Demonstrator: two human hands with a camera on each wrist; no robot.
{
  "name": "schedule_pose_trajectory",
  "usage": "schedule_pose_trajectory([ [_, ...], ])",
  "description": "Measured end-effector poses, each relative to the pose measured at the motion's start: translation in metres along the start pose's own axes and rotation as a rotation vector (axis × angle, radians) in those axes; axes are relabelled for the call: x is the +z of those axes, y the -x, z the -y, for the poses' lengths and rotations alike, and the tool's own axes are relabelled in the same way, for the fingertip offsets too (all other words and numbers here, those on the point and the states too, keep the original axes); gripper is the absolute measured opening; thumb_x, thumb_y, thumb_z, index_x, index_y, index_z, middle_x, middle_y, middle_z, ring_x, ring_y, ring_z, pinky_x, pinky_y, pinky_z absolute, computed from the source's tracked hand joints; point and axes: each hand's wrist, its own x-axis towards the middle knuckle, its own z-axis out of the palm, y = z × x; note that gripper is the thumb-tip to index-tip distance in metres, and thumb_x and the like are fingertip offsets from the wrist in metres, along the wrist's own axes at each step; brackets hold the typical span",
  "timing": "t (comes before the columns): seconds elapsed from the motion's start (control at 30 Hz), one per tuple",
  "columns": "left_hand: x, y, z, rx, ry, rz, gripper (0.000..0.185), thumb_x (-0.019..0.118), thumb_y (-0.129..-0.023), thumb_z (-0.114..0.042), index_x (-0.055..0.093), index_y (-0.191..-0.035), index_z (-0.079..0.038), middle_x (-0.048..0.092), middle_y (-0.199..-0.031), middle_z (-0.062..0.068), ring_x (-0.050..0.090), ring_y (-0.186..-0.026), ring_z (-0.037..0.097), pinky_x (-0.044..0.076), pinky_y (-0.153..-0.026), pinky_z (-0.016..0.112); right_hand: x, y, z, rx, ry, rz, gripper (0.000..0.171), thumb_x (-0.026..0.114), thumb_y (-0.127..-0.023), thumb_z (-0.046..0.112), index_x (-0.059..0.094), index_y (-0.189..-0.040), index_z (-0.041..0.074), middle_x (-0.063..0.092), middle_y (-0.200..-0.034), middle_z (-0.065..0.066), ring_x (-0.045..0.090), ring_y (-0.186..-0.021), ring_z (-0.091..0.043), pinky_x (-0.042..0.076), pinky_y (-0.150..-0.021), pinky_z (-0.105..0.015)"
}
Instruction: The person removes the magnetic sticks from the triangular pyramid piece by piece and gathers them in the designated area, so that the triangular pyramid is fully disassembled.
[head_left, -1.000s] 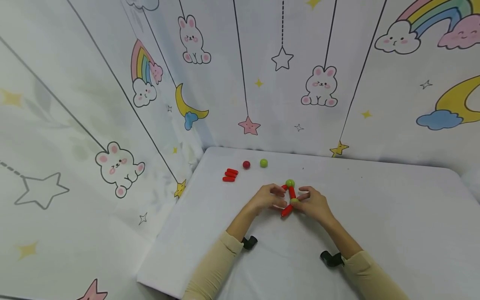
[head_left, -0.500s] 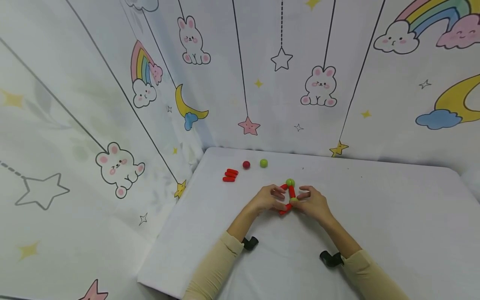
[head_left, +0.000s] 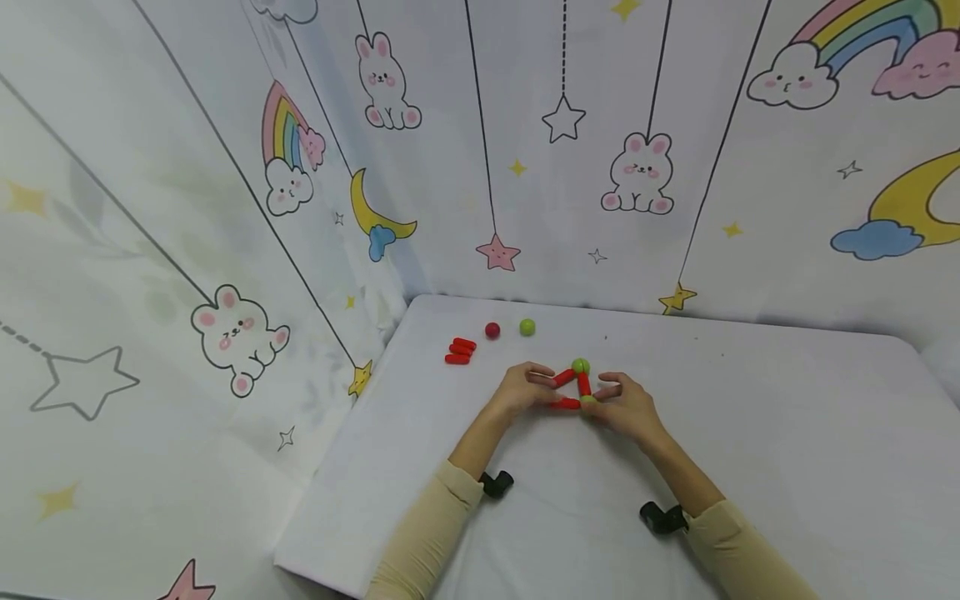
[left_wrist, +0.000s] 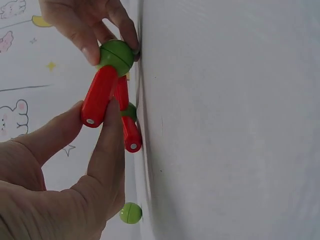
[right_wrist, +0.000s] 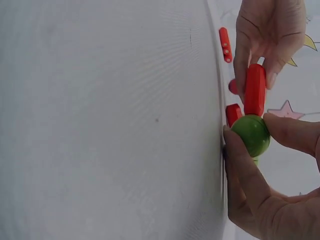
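Observation:
A small frame of red rods and green balls (head_left: 580, 385) stands on the white table (head_left: 750, 433) between my hands. My left hand (head_left: 542, 392) pinches a red rod (left_wrist: 100, 95) between thumb and forefinger; that rod joins the near green ball (right_wrist: 251, 134). My right hand (head_left: 609, 396) grips this ball with thumb and fingers. A second green ball (head_left: 580, 366) tops the frame farther back, with another red rod (left_wrist: 131, 134) hanging off it.
Three loose red rods (head_left: 460, 351), a red ball (head_left: 492, 330) and a green ball (head_left: 527, 327) lie at the table's far left. Cartoon-printed walls (head_left: 225, 250) close in the back and left. The table's near edge (head_left: 315, 567) is at the lower left.
The lowest red rod swung up from pointing down-left to lying level, leftward from the near green ball. My left hand shifted slightly left with it; my right hand stayed put.

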Motion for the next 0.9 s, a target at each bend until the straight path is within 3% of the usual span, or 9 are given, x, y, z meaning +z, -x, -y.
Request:
schedule_pose_trajectory([
  [0.27, -0.0001, 0.0004, -0.0007, 0.014, -0.014, 0.027, 0.048, 0.085, -0.085, -0.007, 0.067, -0.129, -0.003, 0.073, -0.120, 0.016, 0.071, -0.092, 0.017, 0.061, -0.084, 0.030, -0.0012, 0.0014, 0.0026, 0.000, -0.001, 0.009, 0.074, 0.084, -0.090, 0.029, 0.048, -0.148, 0.000, 0.073, -0.119, -0.020, 0.068, -0.102, -0.031, 0.056, -0.072, -0.029],
  [0.6, -0.0011, 0.0006, -0.0001, 0.021, -0.014, 0.002, 0.058, 0.087, -0.082, -0.001, 0.063, -0.135, 0.001, 0.071, -0.121, 0.017, 0.070, -0.091, 0.019, 0.061, -0.081, 0.030, -0.0019, -0.0005, 0.0008, 0.005, -0.025, 0.033, 0.075, 0.084, -0.089, 0.029, 0.048, -0.148, 0.000, 0.073, -0.119, -0.020, 0.070, -0.099, -0.027, 0.058, -0.076, -0.032],
  [0.9, -0.0082, 0.0006, -0.0027, 0.014, -0.019, 0.008, 0.056, 0.085, -0.083, 0.002, 0.064, -0.134, -0.001, 0.069, -0.124, 0.019, 0.071, -0.090, 0.020, 0.062, -0.082, 0.032, -0.0054, -0.0015, -0.0014, 0.028, -0.035, 0.054, 0.075, 0.083, -0.091, 0.029, 0.046, -0.150, 0.001, 0.071, -0.123, -0.020, 0.069, -0.101, -0.029, 0.059, -0.080, -0.036],
])
